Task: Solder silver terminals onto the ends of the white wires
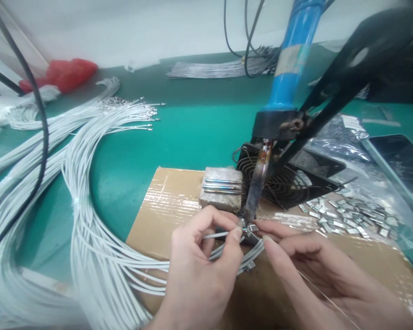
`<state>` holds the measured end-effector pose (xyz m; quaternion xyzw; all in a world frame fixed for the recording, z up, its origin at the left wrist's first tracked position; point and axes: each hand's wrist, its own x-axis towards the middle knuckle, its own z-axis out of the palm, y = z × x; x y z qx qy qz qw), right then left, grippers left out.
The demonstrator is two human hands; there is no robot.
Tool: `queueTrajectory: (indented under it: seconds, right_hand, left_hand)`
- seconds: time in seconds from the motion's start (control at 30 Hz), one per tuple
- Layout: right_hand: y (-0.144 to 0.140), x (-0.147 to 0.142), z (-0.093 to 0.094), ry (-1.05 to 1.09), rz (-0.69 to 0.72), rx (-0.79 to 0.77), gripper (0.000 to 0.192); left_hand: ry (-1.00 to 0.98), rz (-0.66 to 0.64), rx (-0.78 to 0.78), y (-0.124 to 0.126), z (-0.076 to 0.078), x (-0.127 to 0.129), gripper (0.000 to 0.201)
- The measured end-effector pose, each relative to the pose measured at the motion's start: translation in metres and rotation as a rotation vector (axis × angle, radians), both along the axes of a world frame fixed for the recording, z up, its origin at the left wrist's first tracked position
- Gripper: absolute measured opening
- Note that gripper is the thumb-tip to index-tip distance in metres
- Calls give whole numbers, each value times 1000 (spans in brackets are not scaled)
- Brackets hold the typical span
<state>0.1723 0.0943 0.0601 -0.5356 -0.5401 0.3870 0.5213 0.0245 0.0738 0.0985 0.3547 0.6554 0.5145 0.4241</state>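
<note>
1. Head view: my left hand [201, 256] pinches a white wire [215, 235] between thumb and forefinger; its free end points right, long axis nearly level, toward the iron tip [249, 213].
2. My right hand [316, 266] comes in from the lower right, thumb and forefinger closed on a small metal tab [253, 228] held just under the tip; the wire end meets the tab there.
3. A thin strand of solder [325, 295] runs across the right hand toward the lower right; I cannot tell whether the fingers grip it.
4. Both hands rest low over a taped carton [165, 201], palms turned inward, fingers curled, knuckles facing the camera.
5. Iron [289, 68]: blue handle, mounted on a black stand [344, 87], long axis steeply tilted, tip down and to the left.
6. Wire bundle [89, 215]: loops from the left hand across the green bench [192, 123], terminal ends fanned out at upper left.
7. Grey block [222, 188] sits on the carton just behind the hands; a black fan [289, 181] lies to its right.
8. Loose tabs [351, 215] lie on plastic at right.
</note>
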Motion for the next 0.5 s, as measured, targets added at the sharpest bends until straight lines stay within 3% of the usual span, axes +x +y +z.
queueTrajectory:
  seconds: [0.23, 0.5]
  right_hand:
    - [6, 3, -4, 32, -3, -8, 41]
    - [3, 5, 6, -41, 117, 40, 18]
  left_hand:
    - [66, 23, -21, 9, 3, 2, 11]
    - [87, 10, 16, 6, 4, 3, 12]
